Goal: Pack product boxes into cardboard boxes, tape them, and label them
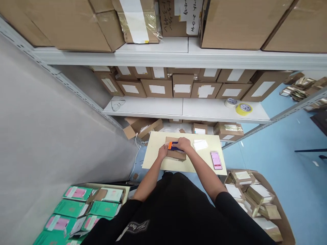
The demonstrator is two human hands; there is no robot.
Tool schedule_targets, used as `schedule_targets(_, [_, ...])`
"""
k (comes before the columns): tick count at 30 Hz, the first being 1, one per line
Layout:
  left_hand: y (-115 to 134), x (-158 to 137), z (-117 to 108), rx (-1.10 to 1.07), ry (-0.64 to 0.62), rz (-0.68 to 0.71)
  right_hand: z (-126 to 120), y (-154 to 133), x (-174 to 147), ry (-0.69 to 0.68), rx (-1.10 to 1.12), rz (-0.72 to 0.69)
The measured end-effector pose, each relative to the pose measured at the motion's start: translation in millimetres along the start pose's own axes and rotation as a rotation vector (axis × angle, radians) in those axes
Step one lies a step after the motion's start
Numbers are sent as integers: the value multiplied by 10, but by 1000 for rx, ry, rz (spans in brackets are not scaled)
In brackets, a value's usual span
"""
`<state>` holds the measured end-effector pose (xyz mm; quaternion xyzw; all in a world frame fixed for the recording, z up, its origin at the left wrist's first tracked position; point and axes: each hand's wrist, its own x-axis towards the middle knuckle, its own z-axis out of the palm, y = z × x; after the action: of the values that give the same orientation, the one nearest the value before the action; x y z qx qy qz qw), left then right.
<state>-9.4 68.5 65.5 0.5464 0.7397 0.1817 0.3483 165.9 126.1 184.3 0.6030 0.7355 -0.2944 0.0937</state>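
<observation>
A small cardboard box (175, 153) is steadied by the left hand (162, 151), while an orange-and-blue tape dispenser (173, 146), lengthwise leftward, is gripped under right-hand fingers (182, 144).

Box (175, 153): matt brown cardboard, under both hands.
Tool (173, 146): smooth plastic, orange and dark blue (under the right hand (183, 144)).
Table (155, 153): pale, matt board.
Phone (216, 160): glossy screen, right of the hands.
Tape rolls (244, 109): shiny, beyond the hands.
</observation>
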Motion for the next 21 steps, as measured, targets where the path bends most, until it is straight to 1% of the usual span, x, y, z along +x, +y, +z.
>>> schedule_targets(2, [18, -23, 46, -4, 0, -22, -22, 163, -66, 15, 13, -2])
schedule_targets(4, [28, -32, 79, -4, -3, -36, -52, 421, -158, 33, 11, 18])
schedule_targets(6, [20, -30, 101, -6, -3, -50, -80, 780, -270, 68, -7, 68])
schedule_targets(7, [11, -23, 109, -10, -4, -54, -87, 981, -331, 94, -12, 117])
schedule_targets(9, [-12, 2, 127, -27, -7, -55, -75, 1371, -452, 112, 1, 164])
schedule_targets(11, [-34, 41, 146, -57, -12, -53, -16, 1669, -549, 145, 19, 189])
schedule_targets(12, [-45, 66, 154, -77, -13, -52, 30, 1767, -580, 161, 33, 196])
schedule_targets(15, [-84, 142, 162, -149, -14, -50, 213, 1873, -581, 203, 77, 210])
schedule_targets(18, [-153, 202, 139, -234, -17, -44, 385, 1826, -489, 230, 113, 209])
schedule_targets(21, [-261, 238, 88, -337, -20, -35, 463, 1740, -390, 226, 146, 187])
